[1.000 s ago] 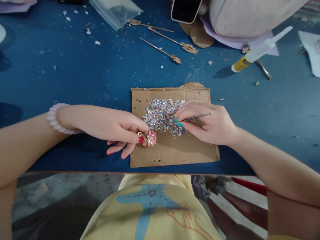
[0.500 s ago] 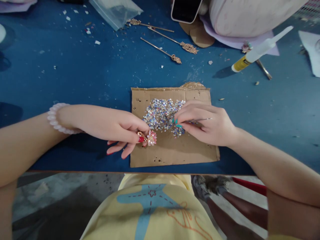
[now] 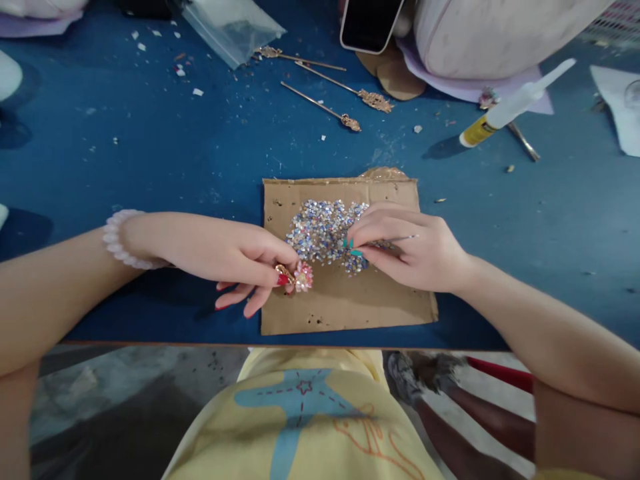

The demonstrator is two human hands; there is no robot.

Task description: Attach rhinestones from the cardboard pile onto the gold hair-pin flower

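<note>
My left hand is pinched around the gold part of a pink rhinestone flower ornament, holding it just above the left side of a cardboard sheet. A pile of small silvery and blue rhinestones is spread over the cardboard. At the pile's right side, my right hand closes its fingers on a thin metal tool, whose back end pokes out past the knuckles. Turquoise shows at those fingertips. The tool's tip is hidden among fingers and stones.
Several gold hairpins lie farther back, near a clear plastic bag and a phone. At the right a white and yellow glue bottle stands. A pale bag is behind it. The table's front edge runs close to my body.
Both hands keep their grips and stay at nearly the same spots over the cardboard. The view has shifted slightly.
</note>
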